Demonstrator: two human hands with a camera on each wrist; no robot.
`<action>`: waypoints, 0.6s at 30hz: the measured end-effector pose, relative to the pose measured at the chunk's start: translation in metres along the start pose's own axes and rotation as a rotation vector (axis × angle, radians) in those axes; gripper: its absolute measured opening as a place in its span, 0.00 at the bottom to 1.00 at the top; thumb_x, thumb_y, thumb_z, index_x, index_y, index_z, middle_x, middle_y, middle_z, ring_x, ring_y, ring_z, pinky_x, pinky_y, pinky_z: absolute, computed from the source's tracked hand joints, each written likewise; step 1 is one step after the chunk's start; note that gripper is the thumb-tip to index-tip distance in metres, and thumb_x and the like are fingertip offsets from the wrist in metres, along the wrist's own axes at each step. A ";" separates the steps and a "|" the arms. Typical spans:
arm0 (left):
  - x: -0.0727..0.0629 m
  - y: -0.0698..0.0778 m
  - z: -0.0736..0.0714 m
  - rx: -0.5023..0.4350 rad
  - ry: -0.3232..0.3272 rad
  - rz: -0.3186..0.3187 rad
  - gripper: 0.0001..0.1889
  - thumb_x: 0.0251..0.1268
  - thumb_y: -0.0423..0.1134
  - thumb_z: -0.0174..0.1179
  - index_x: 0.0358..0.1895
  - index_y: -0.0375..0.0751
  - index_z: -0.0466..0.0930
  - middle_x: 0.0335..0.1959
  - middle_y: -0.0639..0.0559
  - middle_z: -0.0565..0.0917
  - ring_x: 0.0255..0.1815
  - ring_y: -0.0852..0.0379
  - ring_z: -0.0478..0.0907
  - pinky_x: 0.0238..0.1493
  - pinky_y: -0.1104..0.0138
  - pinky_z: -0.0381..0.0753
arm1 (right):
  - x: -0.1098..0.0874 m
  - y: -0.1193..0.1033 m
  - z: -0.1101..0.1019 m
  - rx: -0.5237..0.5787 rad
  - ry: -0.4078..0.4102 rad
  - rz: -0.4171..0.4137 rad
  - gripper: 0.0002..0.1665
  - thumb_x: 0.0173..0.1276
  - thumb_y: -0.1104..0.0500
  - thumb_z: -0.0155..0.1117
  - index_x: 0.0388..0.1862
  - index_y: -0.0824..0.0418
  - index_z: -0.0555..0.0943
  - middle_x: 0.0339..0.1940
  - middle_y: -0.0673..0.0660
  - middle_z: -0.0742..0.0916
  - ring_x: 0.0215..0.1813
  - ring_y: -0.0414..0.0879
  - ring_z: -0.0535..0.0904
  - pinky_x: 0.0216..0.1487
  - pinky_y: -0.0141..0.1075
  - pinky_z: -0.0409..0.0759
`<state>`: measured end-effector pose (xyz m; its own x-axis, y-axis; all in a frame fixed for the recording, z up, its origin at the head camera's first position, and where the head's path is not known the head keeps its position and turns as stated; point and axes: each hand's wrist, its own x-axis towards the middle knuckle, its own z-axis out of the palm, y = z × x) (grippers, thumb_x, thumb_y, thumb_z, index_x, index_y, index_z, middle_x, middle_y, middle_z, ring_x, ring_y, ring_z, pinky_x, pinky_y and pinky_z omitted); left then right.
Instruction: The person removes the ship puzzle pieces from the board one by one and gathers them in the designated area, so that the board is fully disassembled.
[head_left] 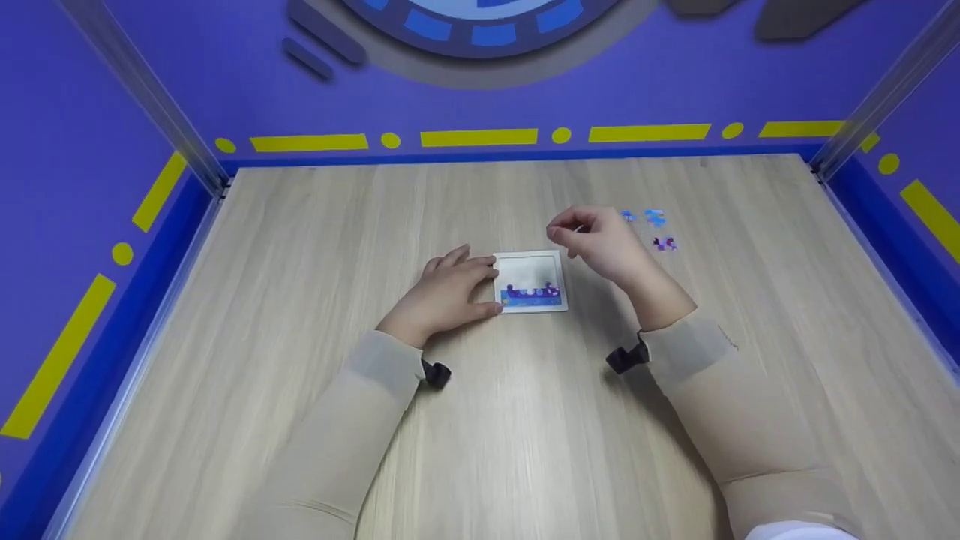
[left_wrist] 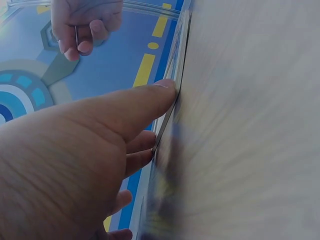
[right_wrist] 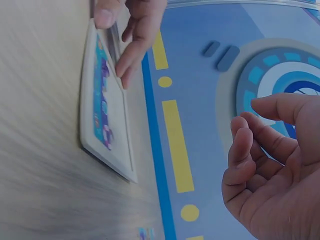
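Note:
A white-framed puzzle tray [head_left: 564, 281] lies flat on the table, its lower part filled with joined blue and purple jigsaw pieces [head_left: 531, 298] and its upper part bare. My left hand [head_left: 450, 294] rests at the tray's left side, fingers fairly straight; the thumb touches the near left corner and two fingertips touch the left edge higher up. Above and right of the tray, my raised right hand [head_left: 600, 241] pinches a thin piece [left_wrist: 76, 35] between thumb and fingers. In the left wrist view it shows edge-on as a narrow line; its face is hidden.
Loose jigsaw pieces [head_left: 655, 217] in blue lie on the table beyond the right hand, with a purple and pink piece [head_left: 664, 243] closer in. Blue panels [head_left: 480, 112] with yellow marks wall the table at the back and both sides. Each wrist wears a small black camera [head_left: 627, 358].

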<state>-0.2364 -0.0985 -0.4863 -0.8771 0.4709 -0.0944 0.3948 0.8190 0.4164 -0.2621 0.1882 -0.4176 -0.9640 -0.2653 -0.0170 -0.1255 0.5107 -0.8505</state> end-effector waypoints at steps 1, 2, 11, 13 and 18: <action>0.000 0.000 0.000 0.001 0.001 0.000 0.37 0.80 0.64 0.67 0.83 0.50 0.77 0.91 0.55 0.70 0.98 0.39 0.49 0.96 0.40 0.48 | 0.001 0.001 0.003 0.001 -0.008 0.004 0.17 0.87 0.51 0.66 0.60 0.61 0.90 0.52 0.57 0.90 0.48 0.49 0.82 0.52 0.37 0.86; -0.001 0.000 -0.001 0.003 0.003 -0.002 0.37 0.80 0.64 0.67 0.83 0.50 0.77 0.91 0.55 0.70 0.98 0.39 0.49 0.96 0.40 0.48 | 0.001 0.001 0.005 -0.001 -0.014 0.005 0.17 0.87 0.51 0.66 0.60 0.61 0.90 0.52 0.57 0.90 0.49 0.48 0.83 0.53 0.39 0.87; -0.001 0.001 -0.001 -0.014 -0.007 -0.001 0.37 0.80 0.63 0.66 0.83 0.50 0.77 0.91 0.54 0.69 0.98 0.38 0.49 0.96 0.37 0.48 | 0.003 0.009 0.029 -0.041 -0.069 -0.011 0.16 0.84 0.54 0.69 0.58 0.62 0.92 0.50 0.59 0.91 0.47 0.49 0.82 0.47 0.33 0.84; 0.000 0.001 0.000 -0.011 -0.006 0.001 0.37 0.80 0.63 0.67 0.83 0.50 0.77 0.91 0.54 0.69 0.98 0.38 0.50 0.95 0.37 0.48 | 0.003 0.012 0.034 -0.053 -0.082 -0.016 0.16 0.84 0.54 0.69 0.59 0.63 0.92 0.52 0.59 0.91 0.48 0.49 0.82 0.46 0.32 0.83; 0.000 0.001 -0.001 -0.008 -0.008 0.007 0.37 0.80 0.63 0.66 0.83 0.50 0.77 0.91 0.54 0.69 0.98 0.38 0.50 0.95 0.37 0.49 | 0.002 0.016 0.043 -0.098 -0.116 -0.005 0.17 0.83 0.52 0.69 0.60 0.60 0.92 0.58 0.58 0.92 0.50 0.49 0.82 0.48 0.36 0.82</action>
<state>-0.2360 -0.0978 -0.4851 -0.8724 0.4788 -0.0984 0.3985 0.8132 0.4241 -0.2558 0.1606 -0.4536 -0.9305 -0.3577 -0.0785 -0.1578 0.5850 -0.7956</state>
